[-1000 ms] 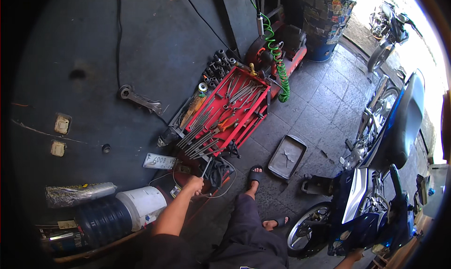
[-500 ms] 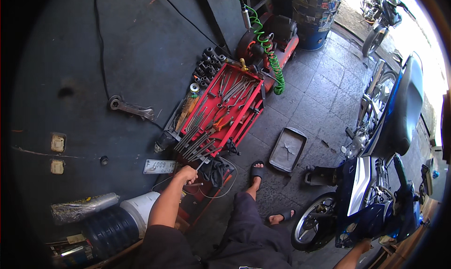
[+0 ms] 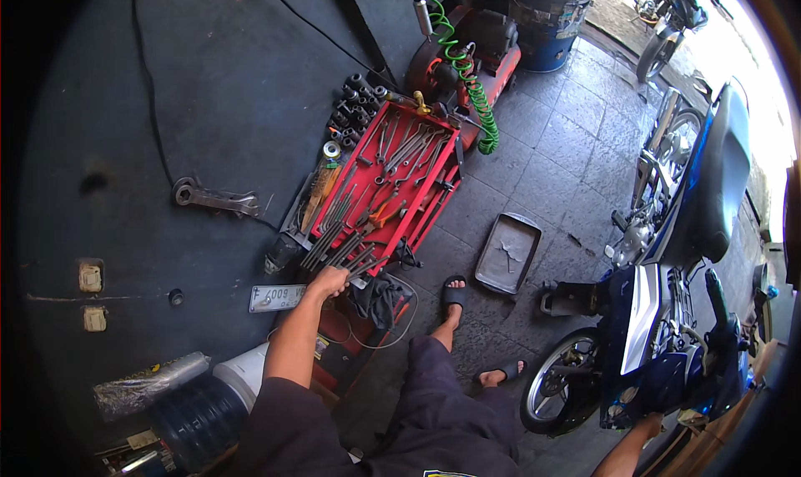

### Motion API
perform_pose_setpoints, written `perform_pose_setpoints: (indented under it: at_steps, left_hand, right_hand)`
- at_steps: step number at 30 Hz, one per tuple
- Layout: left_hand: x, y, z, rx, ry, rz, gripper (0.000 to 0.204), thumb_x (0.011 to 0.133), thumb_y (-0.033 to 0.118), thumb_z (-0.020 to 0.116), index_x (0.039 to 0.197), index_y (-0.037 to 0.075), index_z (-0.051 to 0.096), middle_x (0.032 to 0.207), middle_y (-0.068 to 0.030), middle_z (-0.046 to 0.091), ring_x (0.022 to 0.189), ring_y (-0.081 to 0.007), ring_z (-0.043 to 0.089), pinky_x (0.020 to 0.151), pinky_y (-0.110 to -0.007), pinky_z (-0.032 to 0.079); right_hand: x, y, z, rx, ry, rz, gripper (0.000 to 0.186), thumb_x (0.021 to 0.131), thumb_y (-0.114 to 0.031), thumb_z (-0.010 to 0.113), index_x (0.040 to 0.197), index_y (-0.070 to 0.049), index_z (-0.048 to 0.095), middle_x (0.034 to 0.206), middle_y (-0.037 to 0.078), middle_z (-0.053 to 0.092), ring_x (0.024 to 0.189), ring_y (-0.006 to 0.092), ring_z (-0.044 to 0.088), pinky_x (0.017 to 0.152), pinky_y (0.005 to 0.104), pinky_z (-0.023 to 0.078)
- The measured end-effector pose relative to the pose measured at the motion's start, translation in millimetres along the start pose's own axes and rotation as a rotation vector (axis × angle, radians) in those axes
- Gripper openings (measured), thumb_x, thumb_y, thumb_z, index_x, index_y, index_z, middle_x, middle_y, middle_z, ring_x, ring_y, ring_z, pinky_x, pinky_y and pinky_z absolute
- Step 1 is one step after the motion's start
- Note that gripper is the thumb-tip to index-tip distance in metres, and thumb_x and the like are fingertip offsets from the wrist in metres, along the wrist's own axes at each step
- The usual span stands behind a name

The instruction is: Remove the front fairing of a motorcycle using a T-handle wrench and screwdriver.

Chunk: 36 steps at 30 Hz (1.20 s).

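My left hand is at the near end of the red tool tray, its fingers curled by the row of long steel rod-like tools. What the fingers hold, if anything, is hidden. Pliers with orange handles and several wrenches lie farther up the tray. At the lower right, my right hand reaches the front of the blue and white motorcycle; its fingers are out of sight against the bodywork.
A metal drip pan sits on the tiled floor. Behind the tray are a red compressor and a green coiled hose. Dark cloth hangs below the tray's near end. A licence plate lies to its left.
My left hand has moved up to the ends of the rod-like tools; a thin metal shaft that stuck out of it before no longer shows clearly. The right hand stays by the motorcycle.
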<state>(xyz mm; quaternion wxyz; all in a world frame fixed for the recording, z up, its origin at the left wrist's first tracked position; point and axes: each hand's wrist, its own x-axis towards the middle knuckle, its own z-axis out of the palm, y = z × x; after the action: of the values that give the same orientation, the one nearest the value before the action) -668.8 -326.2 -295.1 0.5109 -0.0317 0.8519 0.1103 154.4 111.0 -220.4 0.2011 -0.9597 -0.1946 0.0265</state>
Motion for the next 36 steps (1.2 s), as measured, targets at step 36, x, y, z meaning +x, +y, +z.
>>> perform_pose_setpoints:
  at_steps: [36]
  left_hand:
    - [12.9, 15.3, 86.4, 0.338, 0.596, 0.01, 0.028, 0.083, 0.027, 0.066, 0.098, 0.004, 0.066, 0.104, -0.0204, 0.064, 0.101, -0.0388, 0.061, 0.085, -0.048, 0.048]
  right_hand:
    - [-37.4, 5.9, -1.5, 0.293, 0.137, -0.064, 0.046, 0.083, -0.037, 0.06, 0.079, 0.008, 0.066, 0.073, 0.019, 0.068, 0.067, 0.0324, 0.067, 0.06, 0.043, 0.051]
